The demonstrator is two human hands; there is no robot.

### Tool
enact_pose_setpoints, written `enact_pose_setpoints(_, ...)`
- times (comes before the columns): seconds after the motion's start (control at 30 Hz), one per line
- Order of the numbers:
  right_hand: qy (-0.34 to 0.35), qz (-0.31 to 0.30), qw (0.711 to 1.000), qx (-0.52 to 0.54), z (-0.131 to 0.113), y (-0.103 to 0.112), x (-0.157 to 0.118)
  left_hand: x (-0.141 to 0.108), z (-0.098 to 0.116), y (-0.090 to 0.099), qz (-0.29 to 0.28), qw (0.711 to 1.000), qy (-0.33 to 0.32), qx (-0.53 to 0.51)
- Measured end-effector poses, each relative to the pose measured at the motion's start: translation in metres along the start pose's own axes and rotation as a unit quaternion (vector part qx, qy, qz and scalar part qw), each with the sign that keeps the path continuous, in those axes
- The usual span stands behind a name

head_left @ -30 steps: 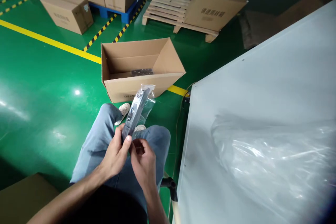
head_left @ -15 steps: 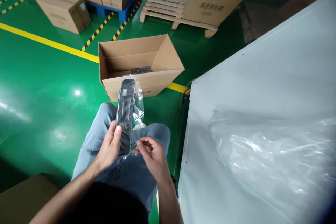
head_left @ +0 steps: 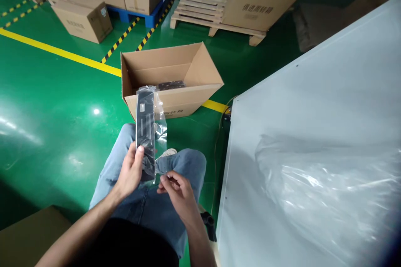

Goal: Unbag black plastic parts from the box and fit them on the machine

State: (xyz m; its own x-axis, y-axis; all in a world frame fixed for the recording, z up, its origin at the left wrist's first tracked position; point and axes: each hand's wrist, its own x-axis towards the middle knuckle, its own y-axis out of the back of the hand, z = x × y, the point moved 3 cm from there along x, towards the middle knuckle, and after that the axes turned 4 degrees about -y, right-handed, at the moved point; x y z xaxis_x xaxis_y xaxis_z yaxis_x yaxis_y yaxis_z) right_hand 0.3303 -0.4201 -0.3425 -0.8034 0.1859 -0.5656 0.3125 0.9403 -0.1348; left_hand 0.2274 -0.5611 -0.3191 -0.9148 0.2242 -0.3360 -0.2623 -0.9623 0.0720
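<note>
above the seated person's knees, at about 7 o'clock from the frame centre, the left hand [head_left: 131, 171] grips a long black remote-like device [head_left: 145, 127] by its lower end, thumb pressed on the front face and the other fingers wrapped behind, so that the piece stands nearly upright, its top pointing to 12 o'clock. this low grip leaves the upper length free inside a clear plastic sleeve [head_left: 159, 122], which hangs loose to the 3 o'clock side of the device. the right hand [head_left: 178, 194], just at 4 o'clock of the left, pinches the sleeve's bottom edge between thumb and curled fingertips; the exact contact is small in the view, so the pinch seems, rather than is plainly seen, to close on the film. the two hands are near but not touching. at 12 o'clock of the device an open cardboard box [head_left: 175, 100] stands on the green floor [head_left: 53, 104], flaps up, with a similar dark piece [head_left: 171, 85] lying inside. at 3 o'clock a pale table [head_left: 313, 91] carries crumpled clear plastic sheeting [head_left: 328, 183]. farther off, at 12 to 1 o'clock, a wooden pallet [head_left: 200, 8] bears a carton [head_left: 260, 4].
</note>
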Motion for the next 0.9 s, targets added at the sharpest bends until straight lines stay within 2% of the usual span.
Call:
enact_pose_setpoints(0.07, 0.012, -0.037, 0.999, 0.0, -0.001, 0.01, 0.0, 0.005, -0.004, -0.001, -0.017, 0.995, 0.067, -0.074)
enact_pose_setpoints(0.13, 0.029, -0.064, 0.997, -0.019, -0.001, 0.019, 0.0, 0.007, -0.008, -0.001, -0.03, 0.988, 0.101, -0.114)
enact_pose_setpoints(0.23, 0.057, -0.086, 0.992, -0.068, 0.004, 0.031, 0.002, 0.007, -0.008, 0.002, -0.025, 0.991, 0.088, -0.1)
enact_pose_setpoints(0.3, 0.093, -0.078, 0.991, -0.063, 0.007, 0.039, 0.005, 0.003, -0.007, 0.003, -0.029, 0.994, 0.074, -0.073)
enact_pose_setpoints(0.43, 0.181, 0.051, 0.982, -0.02, -0.008, 0.046, 0.012, -0.01, -0.006, 0.002, -0.052, 0.997, 0.037, -0.043)
enact_pose_setpoints(0.5, 0.203, 0.133, 0.97, -0.027, -0.026, 0.041, 0.013, -0.02, -0.012, -0.003, -0.093, 0.994, 0.038, -0.041)
enact_pose_setpoints(0.6, 0.218, 0.268, 0.937, -0.045, -0.054, 0.036, 0.015, -0.037, -0.028, -0.009, -0.158, 0.984, 0.08, -0.034)
enact_pose_setpoints(0.67, 0.21, 0.332, 0.919, -0.035, -0.067, 0.04, 0.016, -0.046, -0.04, -0.007, -0.14, 0.983, 0.117, -0.021)
enact_pose_setpoints(0.77, 0.202, 0.369, 0.906, 0.053, -0.073, 0.055, 0.015, -0.049, -0.052, 0.003, -0.104, 0.979, 0.174, -0.036)
enact_pose_setpoints(0.83, 0.214, 0.388, 0.891, 0.102, -0.073, 0.064, 0.01, -0.047, -0.055, 0.008, -0.128, 0.968, 0.205, -0.072)
enact_pose_setpoints(0.9, 0.219, 0.385, 0.892, 0.094, -0.074, 0.067, 0.003, -0.044, -0.053, 0.011, -0.155, 0.96, 0.216, -0.093)
